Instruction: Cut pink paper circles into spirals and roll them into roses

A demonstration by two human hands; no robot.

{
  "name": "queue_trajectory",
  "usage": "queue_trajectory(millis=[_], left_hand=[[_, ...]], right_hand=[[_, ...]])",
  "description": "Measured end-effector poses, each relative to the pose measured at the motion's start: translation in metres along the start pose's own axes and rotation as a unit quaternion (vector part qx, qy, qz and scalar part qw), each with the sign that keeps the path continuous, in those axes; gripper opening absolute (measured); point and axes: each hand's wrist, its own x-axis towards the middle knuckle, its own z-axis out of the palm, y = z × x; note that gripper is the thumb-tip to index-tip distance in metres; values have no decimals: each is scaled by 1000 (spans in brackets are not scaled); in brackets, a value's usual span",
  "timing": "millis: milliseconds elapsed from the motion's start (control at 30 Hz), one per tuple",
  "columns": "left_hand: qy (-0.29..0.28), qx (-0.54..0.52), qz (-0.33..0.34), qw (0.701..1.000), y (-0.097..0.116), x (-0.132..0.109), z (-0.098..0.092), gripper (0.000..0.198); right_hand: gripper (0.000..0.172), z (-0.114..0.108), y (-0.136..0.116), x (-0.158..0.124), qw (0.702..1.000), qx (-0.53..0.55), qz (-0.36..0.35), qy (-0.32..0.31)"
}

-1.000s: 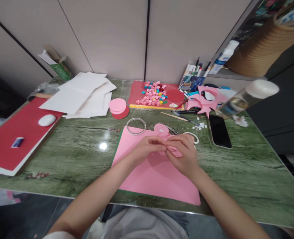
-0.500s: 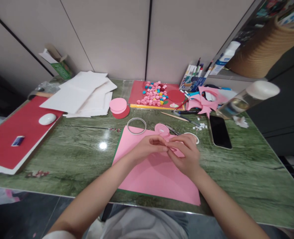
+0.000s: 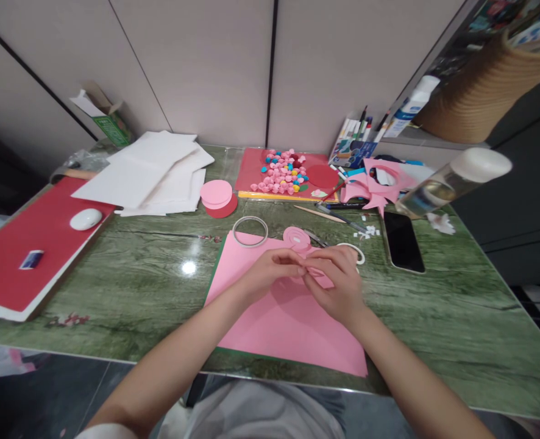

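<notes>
Your left hand [image 3: 270,274] and right hand [image 3: 338,281] still meet, mid-frame
Grip: fingertips nearly together above pink paper [image 3: 288,323], contents can't be told; fingerwork unchanged.

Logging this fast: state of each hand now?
Left hand: curled; what it holds, if anything, cannot be told.
Right hand: curled above the rectangular pink paper; hold likewise unclear.

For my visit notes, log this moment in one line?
left hand, right hand: close together | held item: unclear | below: pink sheet | right: phone
</notes>
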Motion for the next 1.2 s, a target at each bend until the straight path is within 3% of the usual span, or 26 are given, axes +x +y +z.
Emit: queue_trajectory(millis=[233,433,700,1200], left_hand=[[-25,-36,-10,999,1,0,1,15],[-38,-3,-8,999,5,0,-1,12],[-39,29,-4,999,7,0,-5,10],[-14,-43,-37,998,1,0,0,12]], right_hand=[[20,1,-1,0,1000,-18,-24,8],[18,-1,2,-1,1000,-16,-20,14],[15,-3,2,0,1000,8,6,-2],[18,1,-2,0,1000,-5,-2,4]])
